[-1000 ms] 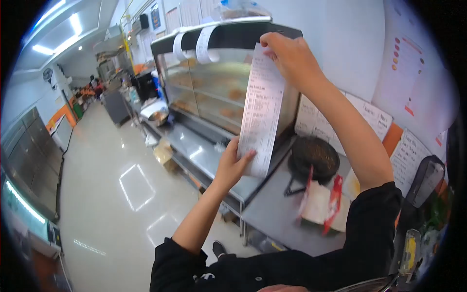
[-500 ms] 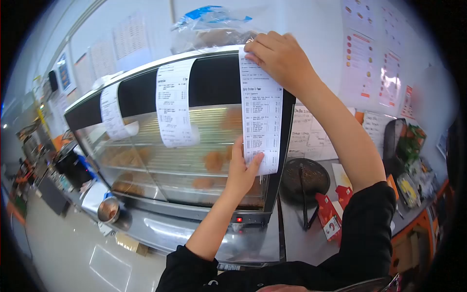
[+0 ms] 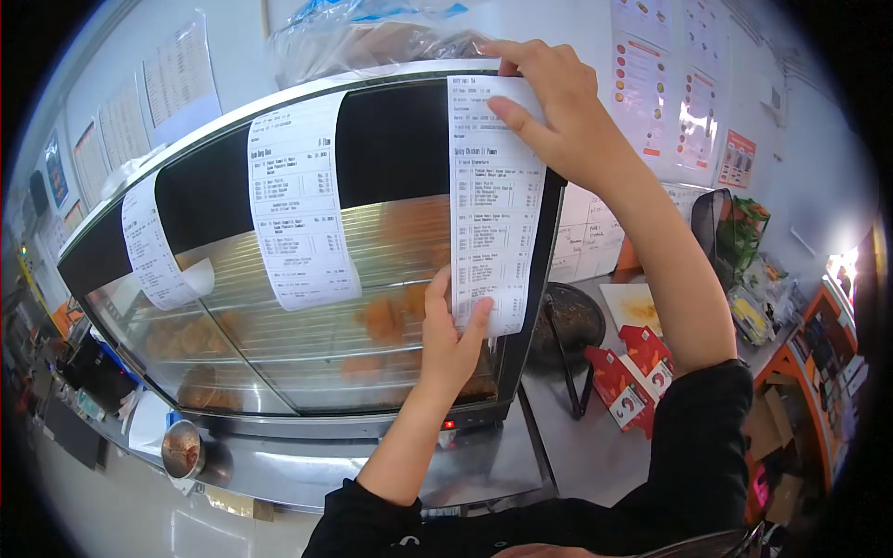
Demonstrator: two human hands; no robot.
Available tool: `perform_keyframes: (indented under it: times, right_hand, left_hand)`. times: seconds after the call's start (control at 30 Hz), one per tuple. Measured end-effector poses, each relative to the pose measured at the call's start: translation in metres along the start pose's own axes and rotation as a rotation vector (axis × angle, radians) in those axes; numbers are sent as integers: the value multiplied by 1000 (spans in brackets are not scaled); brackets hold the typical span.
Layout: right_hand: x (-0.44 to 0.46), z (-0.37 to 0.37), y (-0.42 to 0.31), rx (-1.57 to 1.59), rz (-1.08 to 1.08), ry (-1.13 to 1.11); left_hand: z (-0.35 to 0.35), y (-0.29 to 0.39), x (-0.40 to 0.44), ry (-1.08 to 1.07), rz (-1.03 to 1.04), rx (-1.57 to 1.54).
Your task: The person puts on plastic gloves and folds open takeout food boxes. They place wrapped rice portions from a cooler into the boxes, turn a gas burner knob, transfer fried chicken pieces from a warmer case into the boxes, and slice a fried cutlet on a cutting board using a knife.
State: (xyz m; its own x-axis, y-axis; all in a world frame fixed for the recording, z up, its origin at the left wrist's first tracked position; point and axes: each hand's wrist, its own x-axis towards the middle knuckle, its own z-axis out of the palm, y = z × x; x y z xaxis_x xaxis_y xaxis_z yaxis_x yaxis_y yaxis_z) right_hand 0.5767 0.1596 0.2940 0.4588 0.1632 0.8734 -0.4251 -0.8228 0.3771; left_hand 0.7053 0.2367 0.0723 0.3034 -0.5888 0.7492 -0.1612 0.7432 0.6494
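Note:
A long printed receipt (image 3: 488, 214) hangs against the right end of a glass display cabinet (image 3: 391, 409). My left hand (image 3: 451, 339) pinches its lower end between thumb and fingers. Up at the cabinet's top edge, my right hand (image 3: 553, 116) has its thumb on the paper and its fingers over the rim, thumb and fingers spread apart. Two more receipts hang to the left, a wide one (image 3: 302, 205) and a smaller one (image 3: 149, 246) with a curled end. Fried food pieces (image 3: 381, 321) show behind the glass.
Right of the cabinet are a black pan (image 3: 572, 321), red and white boxes (image 3: 619, 395) and a board with yellow bits (image 3: 633, 307). A metal bowl (image 3: 183, 449) stands at the lower left. Plastic bags (image 3: 372, 42) lie on the cabinet; orange shelving (image 3: 828, 353) is at far right.
The view has turned toward the cabinet and moved closer. The receipt has come up against its front edge, and my right hand's fingers have spread from their earlier pinch.

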Motion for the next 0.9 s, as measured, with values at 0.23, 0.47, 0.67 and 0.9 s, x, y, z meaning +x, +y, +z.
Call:
perform_keyframes:
  times: [0.23, 0.47, 0.67, 0.9]
  right_hand:
    - [-3, -2, -5, -127, 77, 72]
    - [-6, -1, 0, -81, 42, 125]
    - [-15, 12, 4, -189, 345, 17]
    - [-112, -28, 11, -892, -165, -184]
  left_hand:
    - [-9, 4, 4, -36, -35, 29]
    - [-16, 2, 5, -50, 13, 103]
    - [-47, 16, -21, -143, -334, -31]
    - [-223, 30, -157, -63, -545, 183]
